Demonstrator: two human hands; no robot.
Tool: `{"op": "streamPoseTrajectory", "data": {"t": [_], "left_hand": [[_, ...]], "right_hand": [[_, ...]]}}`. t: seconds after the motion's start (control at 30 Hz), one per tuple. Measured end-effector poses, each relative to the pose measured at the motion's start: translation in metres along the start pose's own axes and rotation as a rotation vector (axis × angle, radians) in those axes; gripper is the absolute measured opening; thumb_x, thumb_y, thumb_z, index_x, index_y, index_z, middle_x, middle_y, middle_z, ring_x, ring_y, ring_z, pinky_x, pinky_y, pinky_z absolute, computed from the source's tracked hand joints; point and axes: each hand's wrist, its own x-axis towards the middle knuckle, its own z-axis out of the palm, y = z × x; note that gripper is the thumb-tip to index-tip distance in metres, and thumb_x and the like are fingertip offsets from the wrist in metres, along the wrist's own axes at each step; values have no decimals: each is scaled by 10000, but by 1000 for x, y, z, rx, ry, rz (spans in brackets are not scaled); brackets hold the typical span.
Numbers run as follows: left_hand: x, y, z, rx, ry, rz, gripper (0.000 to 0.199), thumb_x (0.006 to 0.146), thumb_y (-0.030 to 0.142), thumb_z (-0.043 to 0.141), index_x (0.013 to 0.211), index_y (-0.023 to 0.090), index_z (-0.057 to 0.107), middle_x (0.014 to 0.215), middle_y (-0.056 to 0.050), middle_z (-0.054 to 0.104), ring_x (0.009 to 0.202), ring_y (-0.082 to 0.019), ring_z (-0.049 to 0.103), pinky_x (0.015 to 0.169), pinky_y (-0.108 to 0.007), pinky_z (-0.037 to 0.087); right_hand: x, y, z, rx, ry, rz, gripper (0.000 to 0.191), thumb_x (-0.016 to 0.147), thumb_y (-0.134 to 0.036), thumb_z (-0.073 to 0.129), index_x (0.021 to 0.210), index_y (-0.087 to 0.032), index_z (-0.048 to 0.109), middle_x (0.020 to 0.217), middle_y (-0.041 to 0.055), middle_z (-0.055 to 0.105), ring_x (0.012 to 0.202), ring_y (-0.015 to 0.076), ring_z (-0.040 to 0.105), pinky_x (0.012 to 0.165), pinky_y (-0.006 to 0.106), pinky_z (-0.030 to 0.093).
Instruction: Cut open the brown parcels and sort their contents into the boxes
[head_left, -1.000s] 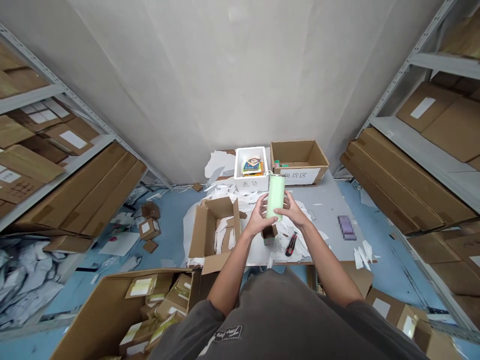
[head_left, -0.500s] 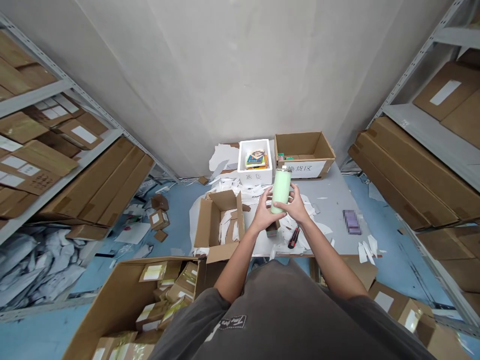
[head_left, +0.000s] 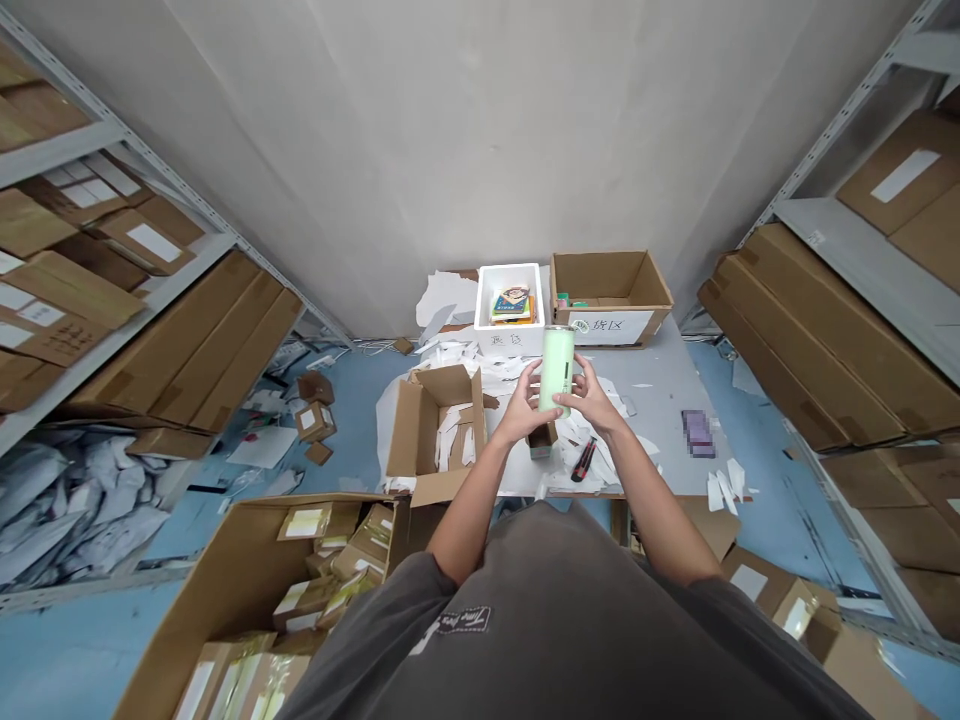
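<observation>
Both of my hands hold a light green cylindrical cup [head_left: 556, 368] upright above the table. My left hand [head_left: 524, 408] wraps its left side, and my right hand [head_left: 592, 398] grips the right side, thumb across the front. Small dark markings show on the cup's side. Under the hands, a small brown box [head_left: 541, 440] stands on the table. Right of that box a red and black cutter [head_left: 584, 460] lies on white paper scraps.
An open carton [head_left: 439, 430] with paper strips is at left. A white foam box [head_left: 510, 341] with booklets and a labelled carton [head_left: 613, 328] stand behind. A purple blurred item [head_left: 699, 434] lies at right. A large carton [head_left: 202, 590] holds parcels at lower left.
The cup has turned in my hands, so dark markings now face the camera, and its top looks flatter without the small white part. The view has shifted slightly.
</observation>
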Motion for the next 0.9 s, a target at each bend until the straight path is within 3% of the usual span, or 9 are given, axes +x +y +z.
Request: {"op": "streamPoseTrajectory", "data": {"t": [0.13, 0.23, 0.37, 0.63, 0.8, 0.9], "left_hand": [[0, -2, -1, -9, -1, 10, 1207, 712, 495, 979, 1708, 346, 313, 1583, -155, 481, 1358, -329, 591, 1047, -457, 583], [-2, -3, -3, -24, 6, -1, 1227, 721, 491, 976, 1725, 352, 285, 1572, -154, 500, 1323, -321, 617, 1041, -460, 590], [-4, -8, -8, -70, -35, 15, 1239, 705, 507, 980, 1728, 363, 295, 1594, -150, 492, 1331, -326, 626, 1057, -460, 586], [-12, -15, -6, -99, 21, -19, 1280, 662, 416, 1009, 1731, 330, 311, 1557, -160, 530, 1254, -305, 658, 993, -438, 614], [-15, -21, -6, -49, 87, -30, 1236, 695, 407, 985, 1729, 321, 315, 1548, -160, 550, 1226, -302, 664, 942, -416, 628], [-15, -33, -9, -61, 57, -64, 1211, 702, 381, 966, 1728, 314, 325, 1473, -147, 604, 1189, -283, 678, 955, -413, 622]], "right_hand": [[-1, -3, -4, -41, -1, -29, 1281, 639, -413, 1002, 1708, -392, 296, 1342, 91, 689, 1180, 338, 723, 997, 511, 622], [-1, -4, -5, -84, 25, -55, 1243, 669, -449, 990, 1705, -386, 307, 1330, 93, 681, 1186, 332, 713, 1009, 506, 612], [0, -3, -6, -60, -47, -3, 1162, 685, -489, 971, 1670, -388, 362, 1300, 84, 681, 1203, 339, 705, 1004, 512, 609], [3, 0, 5, -92, -25, -33, 1137, 690, -520, 975, 1650, -358, 388, 1325, 93, 677, 1241, 332, 681, 1088, 521, 571], [11, 5, 8, -124, 10, -23, 1223, 641, -518, 1002, 1672, -361, 363, 1360, 105, 661, 1206, 342, 694, 1059, 543, 589], [20, 8, 5, -146, 4, -16, 1258, 635, -529, 1000, 1691, -361, 338, 1381, 111, 661, 1220, 340, 686, 1068, 537, 587]]}}
